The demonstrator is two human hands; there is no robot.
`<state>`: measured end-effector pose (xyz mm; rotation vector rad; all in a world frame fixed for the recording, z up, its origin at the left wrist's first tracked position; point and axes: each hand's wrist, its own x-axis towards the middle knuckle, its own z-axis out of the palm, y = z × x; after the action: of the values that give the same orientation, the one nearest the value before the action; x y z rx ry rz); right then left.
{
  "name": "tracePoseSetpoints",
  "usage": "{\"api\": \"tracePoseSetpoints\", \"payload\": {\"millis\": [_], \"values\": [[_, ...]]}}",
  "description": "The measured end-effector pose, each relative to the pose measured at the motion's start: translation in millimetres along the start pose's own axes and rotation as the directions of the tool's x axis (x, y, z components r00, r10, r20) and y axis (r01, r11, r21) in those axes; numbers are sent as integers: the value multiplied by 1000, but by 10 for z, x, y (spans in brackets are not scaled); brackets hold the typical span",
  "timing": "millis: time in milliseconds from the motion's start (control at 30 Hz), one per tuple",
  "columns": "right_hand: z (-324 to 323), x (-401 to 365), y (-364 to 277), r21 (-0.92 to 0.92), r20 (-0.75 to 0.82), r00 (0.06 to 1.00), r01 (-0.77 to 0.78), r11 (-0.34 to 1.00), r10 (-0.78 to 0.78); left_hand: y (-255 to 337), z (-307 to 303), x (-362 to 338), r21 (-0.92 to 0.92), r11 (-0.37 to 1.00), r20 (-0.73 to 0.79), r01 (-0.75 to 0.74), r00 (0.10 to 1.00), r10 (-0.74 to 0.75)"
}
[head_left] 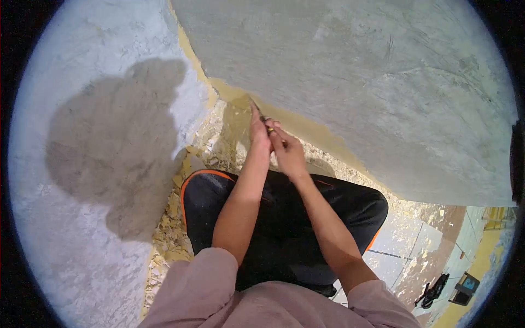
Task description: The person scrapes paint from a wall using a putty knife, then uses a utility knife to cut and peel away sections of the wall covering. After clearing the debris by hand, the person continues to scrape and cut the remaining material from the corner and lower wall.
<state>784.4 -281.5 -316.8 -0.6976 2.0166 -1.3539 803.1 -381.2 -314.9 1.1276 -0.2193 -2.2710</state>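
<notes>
A slim scraper (263,117) with a dark blade and a bit of yellow on its handle points up toward the wall's corner. My right hand (290,156) is wrapped round its handle. Close against it, my left hand (259,131) grips the scraper farther forward, its fingers lying along the blade. The tip is right at the yellow paint strip (306,127) along the foot of the grey wall (350,82). Pale paint flakes (213,139) cover the floor below my hands.
On the left a whitish scraped wall (82,246) carries a large shadow and meets the grey wall in a corner. More flakes lie over the white floor tiles (396,229). A black cloth-like item (433,291) and a dark boxy object (465,288) lie at lower right.
</notes>
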Motion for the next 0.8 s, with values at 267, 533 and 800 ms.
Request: {"api": "tracePoseSetpoints", "payload": {"millis": [267, 533, 800], "values": [[-91, -307, -135, 96, -74, 996, 63, 993, -56, -147, 93, -254, 2, 996, 82, 90, 993, -90], [-48, -393, -274, 8, -36, 997, 69, 998, -69, -59, 6, -251, 94, 994, 117, 60, 991, -71], [231, -102, -318, -125, -11, 996, 92, 988, -94, 136, -176, 256, 49, 997, -20, 67, 998, -66]]}}
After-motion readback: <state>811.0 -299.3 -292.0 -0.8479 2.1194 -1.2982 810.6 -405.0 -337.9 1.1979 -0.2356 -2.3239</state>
